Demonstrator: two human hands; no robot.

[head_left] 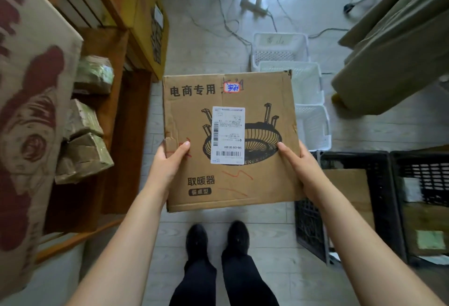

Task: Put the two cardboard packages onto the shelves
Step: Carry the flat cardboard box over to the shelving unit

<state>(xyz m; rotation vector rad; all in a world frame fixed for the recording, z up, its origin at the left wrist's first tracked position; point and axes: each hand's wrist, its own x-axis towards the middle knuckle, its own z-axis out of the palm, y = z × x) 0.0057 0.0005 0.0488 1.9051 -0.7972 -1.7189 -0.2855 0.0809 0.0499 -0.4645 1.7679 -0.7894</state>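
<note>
I hold a flat brown cardboard package [262, 184] level in front of me, above the tiled floor and my feet. It bears black print of a heater, Chinese characters and a white shipping label. My left hand [170, 160] grips its left edge, thumb on top. My right hand [301, 167] grips the right edge the same way. A second cardboard package [349, 191] lies inside a black crate at the right. The wooden shelves [116, 116] stand at my left.
Several taped parcels [85, 140] lie on the shelves, and a large printed box [29, 111] sits at the near left. A yellow box [150, 21] stands farther back. White baskets [308, 101] and black crates [379, 208] line the right. Cables and a power strip [252, 6] cross the floor ahead.
</note>
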